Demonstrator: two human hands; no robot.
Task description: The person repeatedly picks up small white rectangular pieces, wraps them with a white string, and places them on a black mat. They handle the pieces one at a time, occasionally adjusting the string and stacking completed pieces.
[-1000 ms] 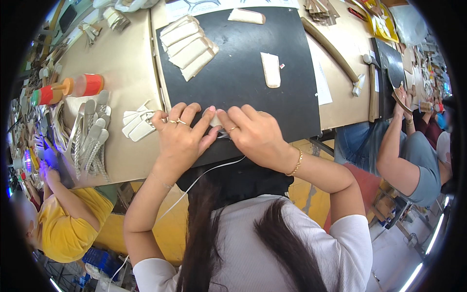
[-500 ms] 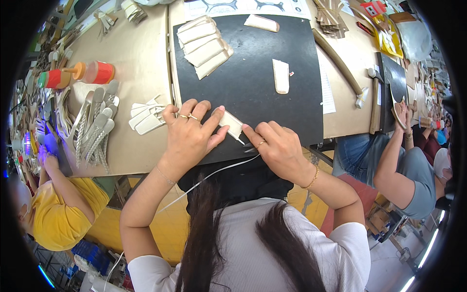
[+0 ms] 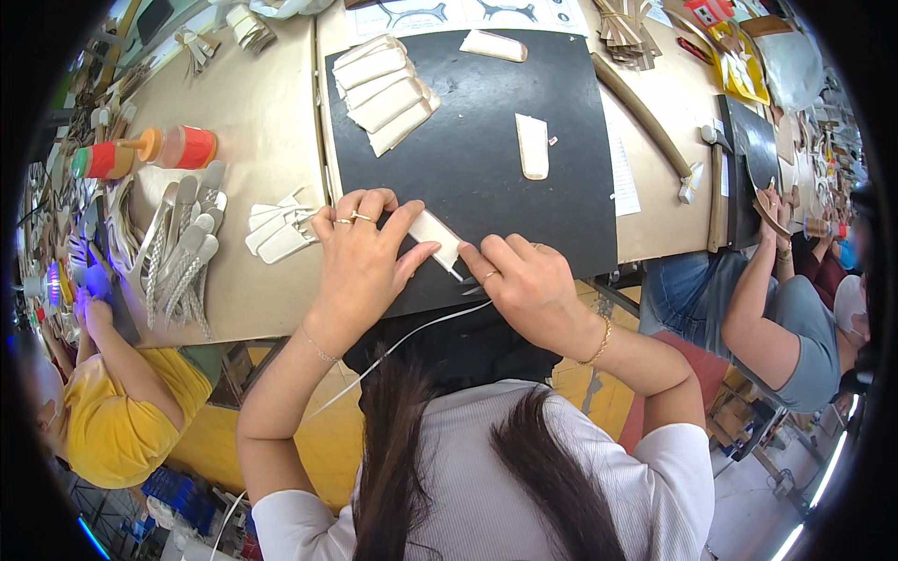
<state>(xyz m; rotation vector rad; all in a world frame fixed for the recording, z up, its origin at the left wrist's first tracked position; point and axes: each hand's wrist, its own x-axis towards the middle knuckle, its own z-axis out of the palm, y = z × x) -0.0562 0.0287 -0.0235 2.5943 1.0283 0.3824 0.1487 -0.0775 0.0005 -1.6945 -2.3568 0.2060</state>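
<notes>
A cream, strap-like leather piece [image 3: 437, 237] lies slanted near the front edge of the black mat [image 3: 477, 182]. My left hand [image 3: 368, 245] holds it along its left side, index fingertip by the far end and thumb lower down. At its near right edge, the index fingertip of my right hand [image 3: 527, 280] touches it, the other fingers curled. A narrow pale strip [image 3: 456, 276] sticks out of the piece's near end. Beside it, a greyish pointed thing [image 3: 472, 290] shows partly under my right hand; its kind and my right thumb are hidden.
A fanned stack of cream pieces [image 3: 385, 92] and two single ones [image 3: 494, 45] [image 3: 532, 147] lie on the mat. To the left are small pale tabs [image 3: 281, 229], braided straps [image 3: 187, 248] and a red-labelled jar [image 3: 182, 148]. A hammer [image 3: 645, 122] lies right. Co-workers sit on both sides.
The whole scene has shifted slightly left in the picture. My left index fingertip has drawn back a little on the piece; both hands otherwise keep nearly the same places.
</notes>
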